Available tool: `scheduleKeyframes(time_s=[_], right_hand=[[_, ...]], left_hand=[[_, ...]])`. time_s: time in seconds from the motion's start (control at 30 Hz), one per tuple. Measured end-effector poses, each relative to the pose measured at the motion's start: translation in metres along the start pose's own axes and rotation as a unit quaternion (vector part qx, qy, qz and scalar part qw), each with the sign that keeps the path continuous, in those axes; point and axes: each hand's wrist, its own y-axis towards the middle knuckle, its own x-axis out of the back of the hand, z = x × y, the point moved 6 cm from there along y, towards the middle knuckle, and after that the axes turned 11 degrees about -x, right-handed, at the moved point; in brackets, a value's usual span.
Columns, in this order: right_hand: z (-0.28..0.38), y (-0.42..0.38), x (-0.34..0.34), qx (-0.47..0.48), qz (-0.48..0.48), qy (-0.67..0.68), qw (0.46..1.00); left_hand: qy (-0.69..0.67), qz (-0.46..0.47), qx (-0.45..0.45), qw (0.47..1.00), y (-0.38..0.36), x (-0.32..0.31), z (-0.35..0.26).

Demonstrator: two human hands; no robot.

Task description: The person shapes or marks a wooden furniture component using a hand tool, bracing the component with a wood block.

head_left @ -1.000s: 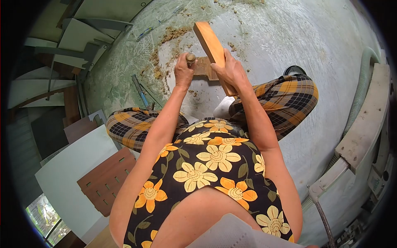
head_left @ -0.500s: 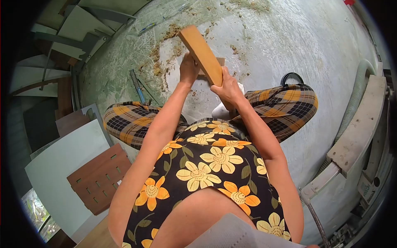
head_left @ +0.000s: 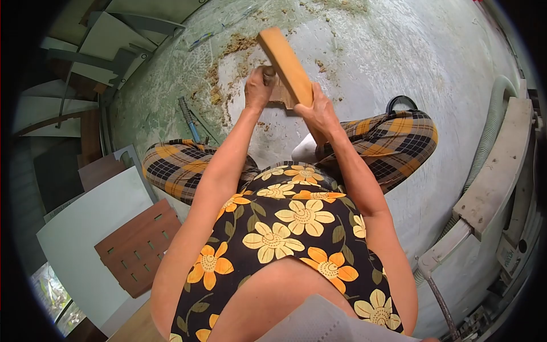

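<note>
Swinging block point(head_left: 285, 65) back up toward 12 o'clock, right hand point(head_left: 320, 111) gripping it, left hand point(head_left: 257, 88) clenching chisel point(head_left: 268, 72) upright, readying another blow.

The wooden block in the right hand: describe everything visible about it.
The wooden block is a long, flat-sided bar of smooth orange-tan wood with squared edges and a paler end face at its top. The right hand grips its lower end, so it slants up and to the left above the pale floor. Its middle lies close beside the round-topped tool handle held in the left hand; whether they touch is unclear. It hides part of a small wooden workpiece below.
</note>
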Motion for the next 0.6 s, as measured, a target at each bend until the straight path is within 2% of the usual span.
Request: scheduleKeyframes(time_s=[0.13, 0.27, 0.37, 0.6], right_hand=[[0.0, 0.004, 0.013, 0.035, -0.055, 0.047, 0.997], [0.01, 0.006, 0.02, 0.032, -0.061, 0.056, 0.996], [0.008, 0.011, 0.017, 0.052, -0.069, 0.046, 0.995], [0.009, 0.012, 0.019, 0.058, -0.086, 0.087, 0.991]], left_hand=[[-0.024, -0.061, 0.086, 0.994, 0.007, 0.027, 0.027], [0.006, -0.087, 0.115, 0.99, 0.003, 0.055, 0.054], [-0.04, -0.078, 0.124, 0.988, -0.005, 0.057, 0.063], [-0.005, -0.079, 0.096, 0.992, -0.006, 0.053, 0.045]])
